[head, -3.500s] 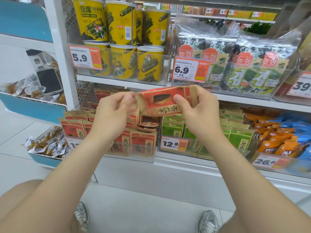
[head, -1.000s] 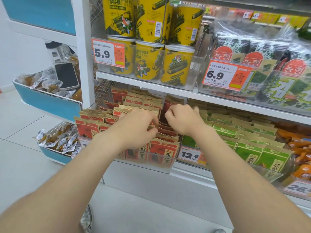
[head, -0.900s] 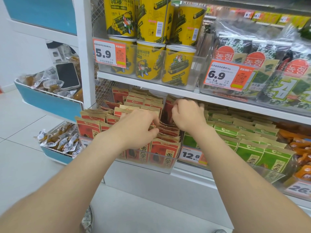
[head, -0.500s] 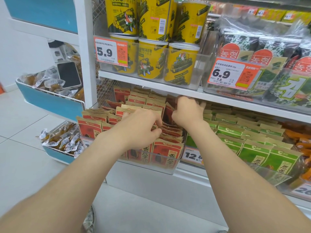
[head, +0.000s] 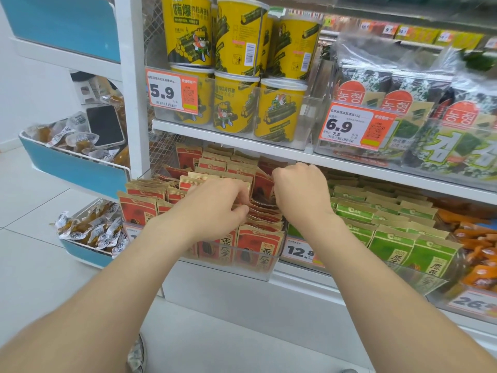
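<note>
Two bare hands are shown: a left hand and a right hand. Six yellow cylindrical cardboard canisters are counted at the front, three in the upper tier and three in the lower; others behind are partly hidden. Four orange-and-white price tags are seen in the foreground. Three round red labels are counted on the clear-wrapped seaweed packs. One flat black smartphone and two blue wire-rimmed trays are noted. The red-and-tan paper packets and the green paper packets are too many to be counted.
</note>
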The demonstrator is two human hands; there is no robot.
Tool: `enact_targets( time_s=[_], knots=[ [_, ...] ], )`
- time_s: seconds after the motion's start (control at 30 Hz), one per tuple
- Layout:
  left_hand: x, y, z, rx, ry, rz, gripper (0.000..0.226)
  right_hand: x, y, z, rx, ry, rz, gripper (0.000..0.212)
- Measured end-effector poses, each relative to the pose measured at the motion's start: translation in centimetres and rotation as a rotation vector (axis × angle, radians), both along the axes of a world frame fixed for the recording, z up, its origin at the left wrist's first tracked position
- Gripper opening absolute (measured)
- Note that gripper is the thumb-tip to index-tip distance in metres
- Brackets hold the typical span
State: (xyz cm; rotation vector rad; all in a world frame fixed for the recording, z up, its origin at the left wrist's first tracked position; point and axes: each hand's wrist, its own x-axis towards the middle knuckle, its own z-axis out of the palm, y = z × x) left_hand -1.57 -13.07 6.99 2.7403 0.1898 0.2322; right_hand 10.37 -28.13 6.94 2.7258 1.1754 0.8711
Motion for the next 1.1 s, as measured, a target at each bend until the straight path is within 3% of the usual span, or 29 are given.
enact_targets(
  time_s=[0.1, 0.2, 0.3, 0.4, 0.5, 0.57, 0.67, 0.77, 0.9, 0.97, 1.1],
  knots=[
    [-0.1, -0.5, 0.1, -0.03, -0.064, 0.028, 0.002, -0.6, -1.7, 0.1, 0.139, -0.114, 0.073, 0.043],
    [-0.2, -1.5, 0.0, -0.112, -0.23, 0.003, 0.037, -1.6, -3.5, 0.8, 0.313, -0.293, 0.169, 0.014],
    [-0.4, -3.4, 0.4, -0.285, -0.434, -0.076, 0.055, -3.3, -4.9, 1.9, 0.512, -0.328, 0.336, 0.012],
    [-0.2, -5.1, 0.3, -0.493, -0.585, -0.115, 0.035, -5.6, -5.7, 2.7, 0.708, -0.196, 0.511, 0.02],
    [-0.2, -6.5, 0.5, -0.793, -0.643, -0.078, 0.019, -7.5, -6.0, 3.0, 0.956, 0.03, 0.544, 0.03],
    [-0.3, -7.3, 0.7, -0.994, -0.639, -0.052, 0.02, -7.9, -6.2, 3.4, 1.123, 0.198, 0.529, 0.032],
    [-0.3, -8.0, 1.4, -1.213, -0.657, -0.053, 0.024, -7.4, -6.3, 3.2, 1.212, 0.389, 0.478, 0.021],
    [-0.1, -8.3, 1.4, -1.246, -0.661, -0.005, 0.028, -6.8, -6.4, 2.3, 1.211, 0.658, 0.435, 0.01],
    [0.3, -8.6, 0.8, -1.115, -0.6, 0.038, 0.012, -6.9, -6.0, 1.7, 1.233, 0.821, 0.363, 0.013],
    [0.3, -9.3, 0.7, -1.143, -0.534, 0.015, 0.016, -6.8, -5.8, 1.5, 1.242, 0.906, 0.305, 0.014],
    [-0.1, -10.9, 0.5, -1.29, -0.444, -0.068, 0.028, -7.0, -6.1, 1.3, 1.238, 0.85, 0.255, 0.021]
  ],
)
